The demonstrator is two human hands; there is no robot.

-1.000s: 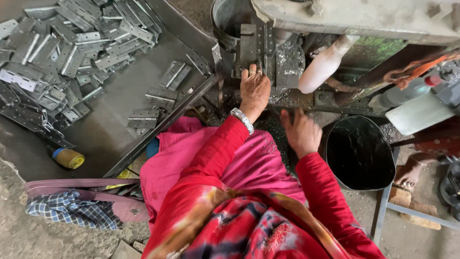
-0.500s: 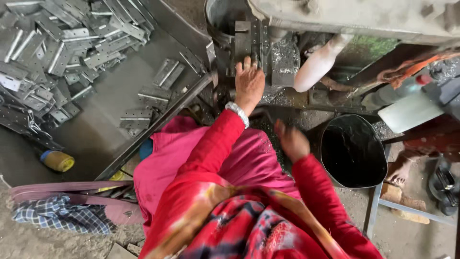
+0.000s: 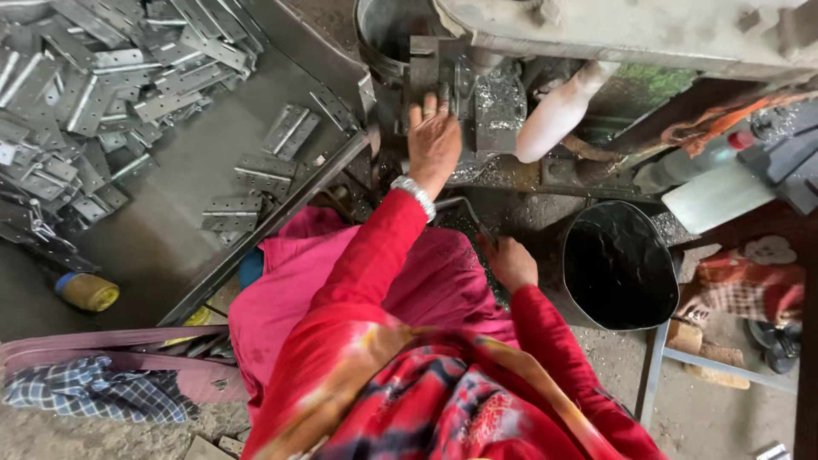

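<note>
While the left hand [image 3: 433,140] lay flat, grasping nothing, on the metal block [image 3: 439,72] under the press [image 3: 630,30], crushed fingers looked a real danger. Right hand [image 3: 511,262] sat low by the black bucket [image 3: 618,264]; its grip couldn't be told.

I am in a metal workshop. A heap of punched steel hinge plates [image 3: 94,77] lies on the sheet-metal bench [image 3: 170,221] to my left, a grimy press [image 3: 477,85] strewn with metal shavings stands before me, and a black bucket [image 3: 618,268] sits beside it.
</note>
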